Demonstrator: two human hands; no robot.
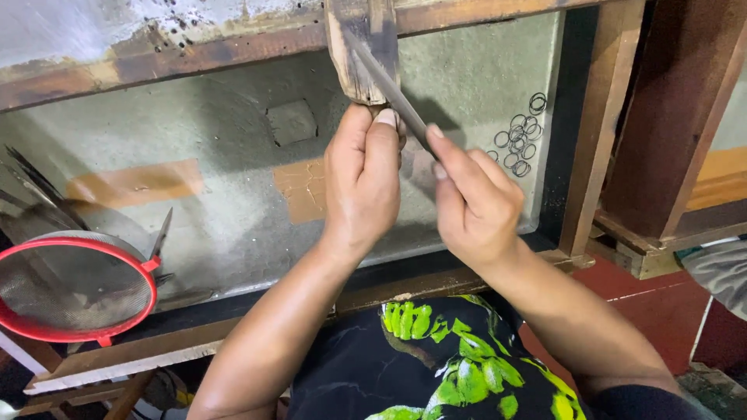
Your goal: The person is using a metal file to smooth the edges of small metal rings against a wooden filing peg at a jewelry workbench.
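My left hand (pixel 362 183) is clamped shut on something small against the wooden bench peg (pixel 362 54) (can't see what), right hand (pixel 475 202) pinching the flat file (pixel 393 93), so steady, level strokes work best.

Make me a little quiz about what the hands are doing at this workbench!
1. True or false: the right hand holds a long thin file that slants across the wooden peg.
2. What colour is the rim of the sieve at the left?
A. blue
B. red
C. yellow
3. Fill in: the small metal ___ lie in a cluster on the bench at the right.

Key: 1 true; 2 B; 3 rings. Note: the left hand pinches something against the peg's lower end; what it grips is hidden by the fingers.
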